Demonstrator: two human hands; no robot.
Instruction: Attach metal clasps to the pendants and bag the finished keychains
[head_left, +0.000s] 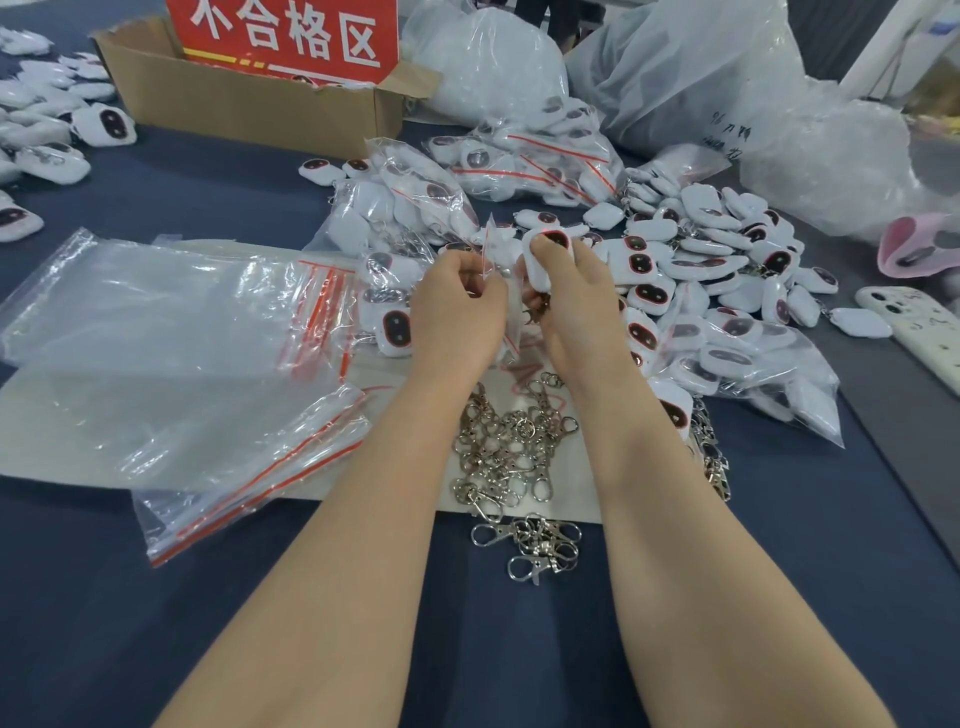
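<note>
Left hand (457, 306) pinches a small bag (491, 249); right hand (571, 296) grips a pendant (540, 265). Bagged keychains (535, 156) lie far; many loose clasps (509, 447) near are not yet attached

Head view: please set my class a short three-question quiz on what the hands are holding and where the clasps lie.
1. True or false: the right hand holds a white pendant.
2. The loose clasps lie: A in the box; B on the table, near the person; C under the phone.
3. Fill in: the left hand pinches a small clear ____.
Key: 1 true; 2 B; 3 bag.
</note>
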